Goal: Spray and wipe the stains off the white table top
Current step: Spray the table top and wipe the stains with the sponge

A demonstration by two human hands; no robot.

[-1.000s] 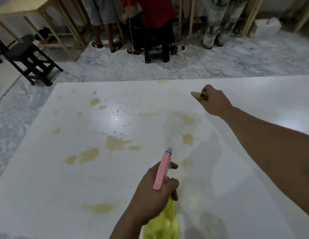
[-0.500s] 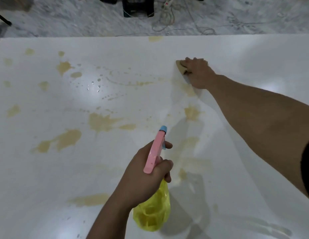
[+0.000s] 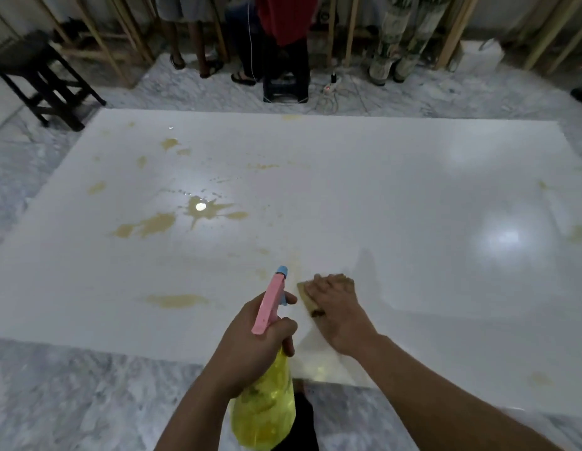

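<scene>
Since a moment ago, my right hand (image 3: 336, 307) has slid the brown cloth (image 3: 305, 296) back from the far side to the desk's (image 3: 413, 196) near edge, fingers flat on it. My left hand (image 3: 253, 340) grips the yellow spray bottle (image 3: 265, 415), finger on its pink trigger. Yellowish stains (image 3: 153, 224) lie ahead, to the left.

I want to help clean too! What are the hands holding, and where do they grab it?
The left hand grips the spray bottle around its neck, under the pink trigger head. The right hand presses flat on a brown cloth on the white table top.
</scene>
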